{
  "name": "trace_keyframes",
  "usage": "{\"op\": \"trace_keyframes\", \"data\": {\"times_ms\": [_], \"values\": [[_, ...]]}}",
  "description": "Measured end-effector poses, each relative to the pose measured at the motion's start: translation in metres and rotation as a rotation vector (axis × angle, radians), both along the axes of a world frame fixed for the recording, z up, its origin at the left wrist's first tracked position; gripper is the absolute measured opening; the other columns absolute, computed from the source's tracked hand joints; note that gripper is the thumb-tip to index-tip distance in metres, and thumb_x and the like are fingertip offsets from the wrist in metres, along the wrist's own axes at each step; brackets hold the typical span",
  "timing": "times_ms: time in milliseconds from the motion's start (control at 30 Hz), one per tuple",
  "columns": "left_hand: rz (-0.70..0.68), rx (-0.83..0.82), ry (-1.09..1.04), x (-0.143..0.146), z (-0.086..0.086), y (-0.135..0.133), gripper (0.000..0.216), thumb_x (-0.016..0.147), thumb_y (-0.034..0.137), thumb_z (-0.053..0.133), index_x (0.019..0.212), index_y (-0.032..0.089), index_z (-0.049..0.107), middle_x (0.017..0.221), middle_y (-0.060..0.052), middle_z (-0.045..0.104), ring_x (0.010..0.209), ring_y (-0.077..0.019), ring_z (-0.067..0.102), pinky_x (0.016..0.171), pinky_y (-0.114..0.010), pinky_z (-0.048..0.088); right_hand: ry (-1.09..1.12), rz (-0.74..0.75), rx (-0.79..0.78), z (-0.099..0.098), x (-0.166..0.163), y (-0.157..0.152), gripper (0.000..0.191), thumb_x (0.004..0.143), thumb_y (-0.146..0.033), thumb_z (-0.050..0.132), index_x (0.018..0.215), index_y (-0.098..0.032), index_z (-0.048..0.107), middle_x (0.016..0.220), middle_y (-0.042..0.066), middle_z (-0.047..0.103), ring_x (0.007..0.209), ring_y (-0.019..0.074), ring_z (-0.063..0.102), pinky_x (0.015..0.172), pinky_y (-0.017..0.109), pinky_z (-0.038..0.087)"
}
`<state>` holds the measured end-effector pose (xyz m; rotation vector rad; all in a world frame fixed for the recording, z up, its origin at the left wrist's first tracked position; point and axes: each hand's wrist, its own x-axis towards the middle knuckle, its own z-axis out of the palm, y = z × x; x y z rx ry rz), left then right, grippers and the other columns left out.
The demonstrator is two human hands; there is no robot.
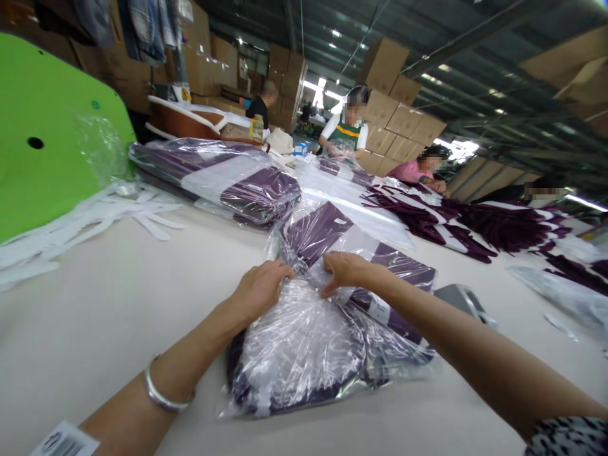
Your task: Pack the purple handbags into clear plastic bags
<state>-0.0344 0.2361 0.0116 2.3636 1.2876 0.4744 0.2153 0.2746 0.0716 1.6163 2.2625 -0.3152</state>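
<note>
A purple and white folded garment sits inside a clear plastic bag [304, 342] on the pale table [95, 316] right in front of me. My left hand [260, 290] is curled on the crinkled bag at its middle, fingers pinching the plastic. My right hand [346, 271] presses and grips the bag just beside it, fingertips bent down onto the plastic. A silver bangle [161, 394] circles my left wrist.
A stack of bagged purple garments [237, 183] lies at the back left, next to a green board [42, 133] and white paper strips [118, 215]. Loose purple garments [475, 221] spread to the right. A grey tool [463, 301] lies beside my right arm. Other people work at the far end.
</note>
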Motion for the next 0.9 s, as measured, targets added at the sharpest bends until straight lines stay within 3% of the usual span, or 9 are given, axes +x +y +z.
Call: {"op": "trace_keyframes", "data": {"times_ms": [67,167,233,300,467,600,733,833,900], "values": [[0.004,0.004,0.01,0.0,0.0,0.0,0.042,0.081,0.003,0.049,0.111,0.028,0.066,0.118,-0.002,0.067,0.114,-0.0229,0.06,0.096,-0.034,0.045,0.095,-0.124,0.027,0.006,0.013,-0.004,0.064,0.062,-0.053,0.087,0.111,-0.018,0.063,0.109,0.01,0.068,0.095,0.0269,0.063,0.078,0.032,0.047],[-0.006,0.016,0.001,-0.001,0.0,0.001,0.041,0.081,0.003,0.048,0.109,0.028,0.067,0.116,-0.002,0.068,0.113,-0.0222,0.061,0.095,-0.034,0.046,0.314,-0.26,0.274,0.008,0.014,-0.015,0.069,0.083,-0.055,0.07,0.137,-0.017,0.051,0.137,0.017,0.058,0.118,0.0308,0.058,0.098,0.041,0.046],[-0.017,0.03,-0.015,-0.002,-0.001,0.003,0.041,0.08,0.003,0.05,0.108,0.028,0.067,0.115,-0.001,0.068,0.112,-0.0221,0.061,0.094,-0.034,0.047,0.439,-0.227,0.465,-0.003,0.002,-0.022,0.073,0.094,-0.059,0.053,0.15,-0.017,0.037,0.153,0.018,0.044,0.137,0.032,0.044,0.111,0.047,0.037],[-0.021,0.039,-0.026,-0.003,-0.003,0.004,0.04,0.079,0.004,0.051,0.108,0.028,0.066,0.115,-0.001,0.067,0.111,-0.0223,0.061,0.094,-0.035,0.047,0.466,-0.16,0.551,-0.022,-0.014,-0.026,0.076,0.098,-0.06,0.042,0.156,-0.014,0.027,0.161,0.018,0.032,0.148,0.0304,0.029,0.12,0.047,0.026],[-0.025,0.045,-0.035,-0.003,-0.006,0.004,0.039,0.078,0.005,0.052,0.107,0.028,0.067,0.112,0.0,0.068,0.11,-0.0224,0.062,0.095,-0.036,0.048,0.328,-0.177,0.495,-0.076,-0.028,-0.023,0.074,0.099,-0.062,0.037,0.158,-0.018,0.028,0.165,0.012,0.025,0.154,0.0285,0.013,0.124,0.051,0.008],[-0.045,0.057,-0.075,-0.003,-0.009,0.005,0.04,0.077,0.003,0.051,0.105,0.027,0.068,0.112,-0.001,0.069,0.108,-0.0227,0.062,0.095,-0.036,0.048,0.298,-0.171,0.498,-0.091,-0.021,-0.02,0.076,0.098,-0.065,0.035,0.158,-0.018,0.028,0.165,0.01,0.024,0.154,0.0277,0.013,0.124,0.05,0.003],[-0.059,0.047,-0.152,-0.004,-0.012,0.008,0.04,0.077,0.004,0.051,0.106,0.026,0.068,0.113,-0.002,0.07,0.109,-0.0228,0.063,0.098,-0.037,0.048,0.389,-0.224,0.42,-0.075,-0.024,-0.015,0.078,0.097,-0.065,0.037,0.156,-0.015,0.031,0.163,0.013,0.029,0.152,0.0294,0.019,0.124,0.051,0.007],[-0.081,0.046,-0.283,-0.006,-0.013,0.011,0.035,0.081,0.009,0.052,0.108,0.024,0.067,0.117,-0.003,0.068,0.111,-0.0213,0.063,0.102,-0.036,0.047,0.657,-0.314,0.355,-0.04,-0.013,-0.024,0.072,0.1,-0.061,0.029,0.154,-0.015,0.036,0.16,0.014,0.036,0.148,0.0258,0.032,0.122,0.046,0.022],[-0.066,0.09,-0.364,-0.006,-0.011,0.011,0.031,0.082,0.012,0.053,0.108,0.022,0.066,0.121,-0.005,0.066,0.115,-0.0212,0.061,0.106,-0.036,0.045,0.815,-0.364,0.405,-0.011,0.012,-0.046,0.065,0.1,-0.06,0.028,0.149,-0.02,0.045,0.155,0.01,0.045,0.142,0.0237,0.042,0.118,0.042,0.031]]}}
